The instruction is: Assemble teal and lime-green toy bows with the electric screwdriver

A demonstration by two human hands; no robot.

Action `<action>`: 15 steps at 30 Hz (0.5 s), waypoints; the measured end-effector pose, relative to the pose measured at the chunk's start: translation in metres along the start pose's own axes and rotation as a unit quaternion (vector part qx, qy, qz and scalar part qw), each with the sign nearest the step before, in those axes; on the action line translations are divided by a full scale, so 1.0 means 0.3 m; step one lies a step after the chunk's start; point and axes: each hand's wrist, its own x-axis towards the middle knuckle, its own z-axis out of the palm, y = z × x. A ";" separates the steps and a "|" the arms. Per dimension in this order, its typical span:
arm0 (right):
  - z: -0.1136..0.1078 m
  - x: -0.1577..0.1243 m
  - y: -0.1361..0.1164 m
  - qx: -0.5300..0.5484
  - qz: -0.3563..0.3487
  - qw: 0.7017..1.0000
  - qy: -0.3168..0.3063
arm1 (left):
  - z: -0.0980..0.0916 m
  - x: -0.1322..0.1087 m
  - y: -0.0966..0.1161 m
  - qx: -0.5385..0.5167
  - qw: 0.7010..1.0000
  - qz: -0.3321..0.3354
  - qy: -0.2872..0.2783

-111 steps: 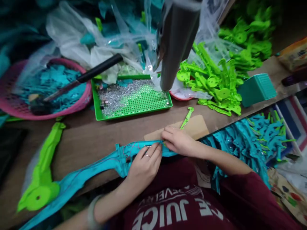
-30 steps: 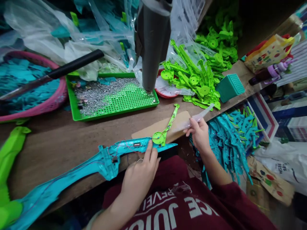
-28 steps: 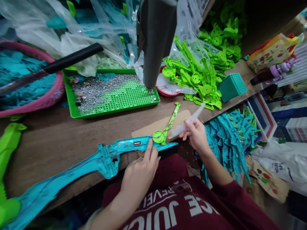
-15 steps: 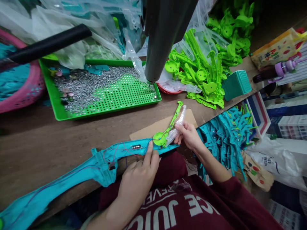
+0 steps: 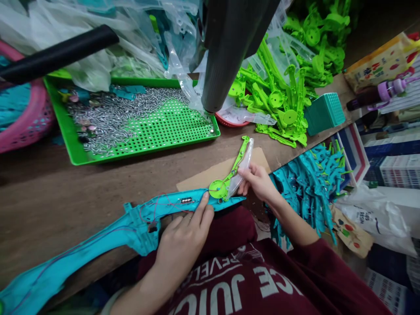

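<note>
Across the table's front edge lies a long turquoise plastic shell (image 5: pixel 108 238), open side up, with thin red wires and a small spring-like metal part inside. My left hand (image 5: pixel 183 238) grips its lower side, the index fingertip pressing near a lime-green plastic piece (image 5: pixel 218 189). That piece has a round disc seated at the shell's right end and a curved arm pointing up and away. In my right hand (image 5: pixel 257 181), a clear curved plastic piece (image 5: pixel 246 159) is pinched between thumb and fingers, alongside the green arm. My left thumb is hidden.
Behind the shell is a green perforated tray (image 5: pixel 144 151) of screws. A dark power-tool body (image 5: pixel 223 57) hangs above. Lime-green parts (image 5: pixel 282 103) are heaped at back right, near a teal box (image 5: pixel 324 113). Stacked turquoise shells (image 5: pixel 302 188) stand right; cardboard (image 5: pixel 193 178) lies under the work.
The clear piece has turned slightly and sits closer along the green arm. My left hand has shifted slightly, its fingertip still on the shell. The view has moved a little.
</note>
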 end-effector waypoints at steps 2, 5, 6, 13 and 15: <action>0.004 -0.008 0.008 -0.057 -0.008 0.998 0.034 | 0.002 -0.002 0.003 -0.005 1.000 -0.006 0.001; 0.008 -0.024 0.005 -0.241 -0.099 0.950 0.175 | 0.010 -0.010 0.010 -0.022 1.000 -0.020 -0.001; 0.008 -0.026 0.001 -0.317 -0.149 0.912 0.214 | 0.016 -0.014 0.012 -0.025 0.999 -0.025 0.000; -0.015 0.052 -0.010 -0.565 -0.288 0.750 0.187 | 0.074 -0.052 -0.010 -0.080 0.996 -0.028 0.029; -0.053 0.083 -0.031 -0.562 -0.316 0.748 0.160 | 0.084 -0.054 -0.024 -0.134 0.989 -0.038 0.038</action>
